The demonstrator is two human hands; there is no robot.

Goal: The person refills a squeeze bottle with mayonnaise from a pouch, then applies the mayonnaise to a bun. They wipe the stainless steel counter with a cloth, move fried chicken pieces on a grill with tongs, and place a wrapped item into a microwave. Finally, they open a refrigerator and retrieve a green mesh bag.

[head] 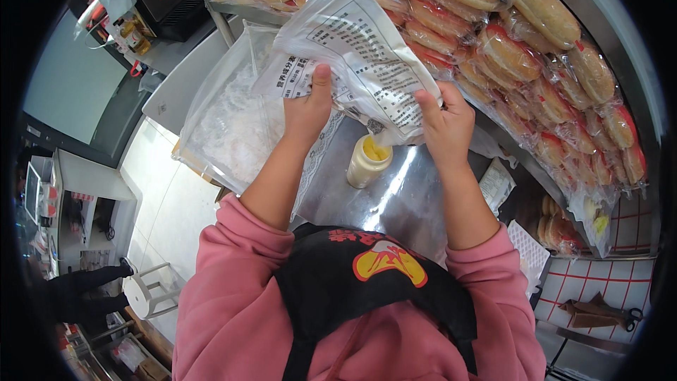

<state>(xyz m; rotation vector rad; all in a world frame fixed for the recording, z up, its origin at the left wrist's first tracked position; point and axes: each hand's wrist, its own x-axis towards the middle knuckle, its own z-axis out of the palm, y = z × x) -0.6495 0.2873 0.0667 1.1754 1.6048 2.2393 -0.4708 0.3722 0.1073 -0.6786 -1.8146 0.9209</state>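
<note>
A large white plastic pouch (365, 47) covered in printed writing is held up between both hands. My left hand (309, 108) grips its left side, thumb on top. On the pouch's right edge, my right hand (447, 116) pinches the film between thumb and fingers. The pouch's lower corner is over the mouth of an open plastic bottle (365, 166). Pale yellow, thick filling shows at the bottle's mouth. The bottle stands on a stainless steel worktop (328, 190). Whether filling is flowing from the pouch is hard to tell.
Bagged bread rolls (492, 58) are stacked along a metal-edged shelf, beyond and to the right. A clear plastic bag (232, 121) of whitish contents lies left of the worktop. Scissors (633, 319) rest at lower right. A white stool (145, 293) and a person's legs (100, 291) are at lower left.
</note>
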